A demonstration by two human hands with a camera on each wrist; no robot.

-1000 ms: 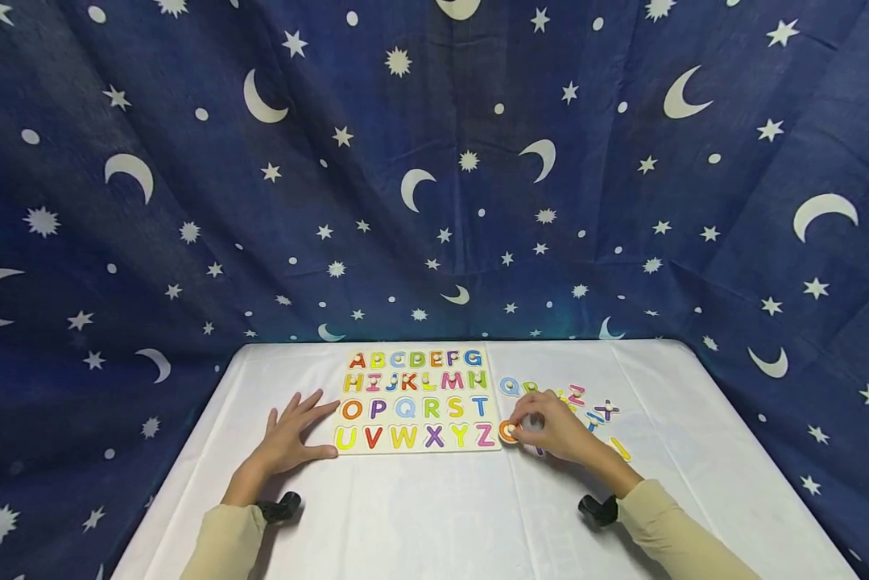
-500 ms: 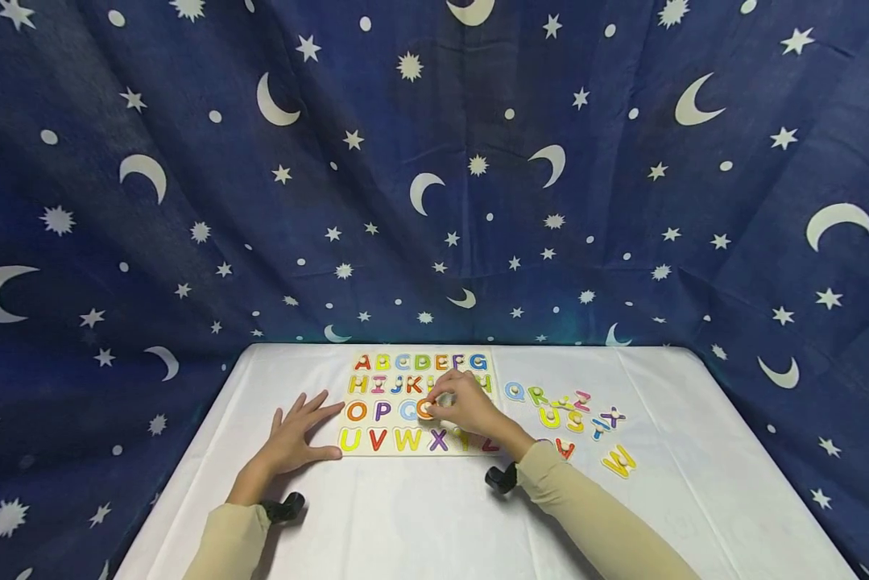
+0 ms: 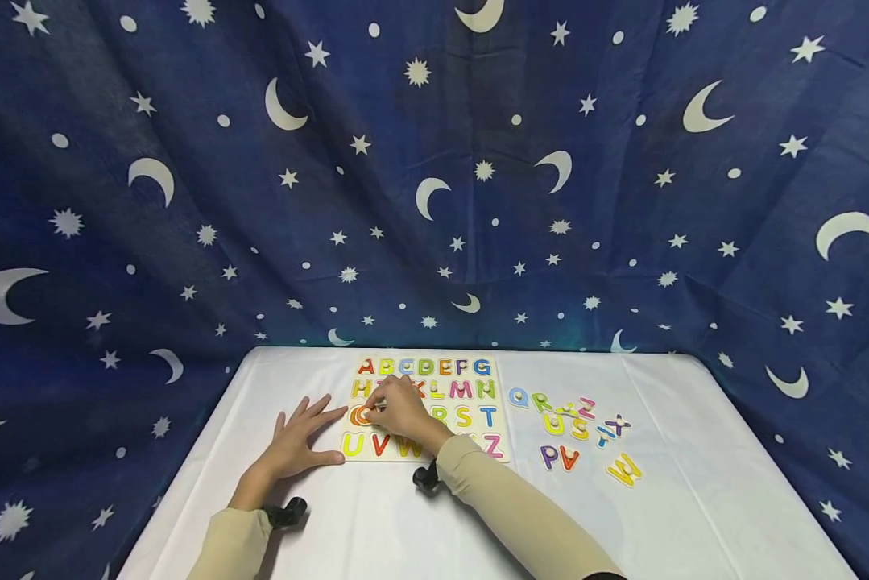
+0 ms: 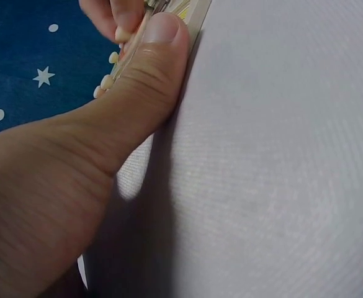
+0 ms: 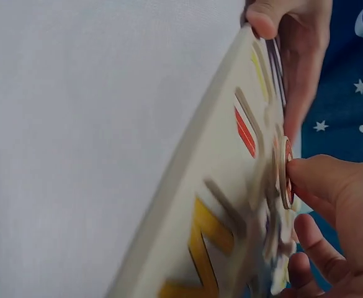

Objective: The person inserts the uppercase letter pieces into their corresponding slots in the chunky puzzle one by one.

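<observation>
In the head view my right hand (image 3: 405, 411) pinches the orange letter O piece (image 3: 359, 416) over the left end of the third row of the alphabet puzzle board (image 3: 475, 432). The right wrist view shows this round-edged O piece (image 5: 286, 177) between thumb and fingers, tilted on edge in that view, close above the board; whether it touches cannot be told. My left hand (image 3: 296, 439) lies spread at the board's left side, fingers straight, thumb and index fingertip at its edge. In the left wrist view the thumb (image 4: 147, 77) touches the board's edge. The upper two rows hold knobbed letters.
Several loose knobbed letters lie right of the board, among them a blue Q (image 3: 519, 397), a green R (image 3: 541, 402), a purple P (image 3: 548, 457), a red V (image 3: 568, 458) and a yellow W (image 3: 624, 470). White cloth covers the table (image 3: 376, 524); a starry curtain (image 3: 434, 242) hangs behind.
My right hand has carried the orange O from the loose letters leftward across the board to the third row's left end. The left hand has stayed at the board's edge.
</observation>
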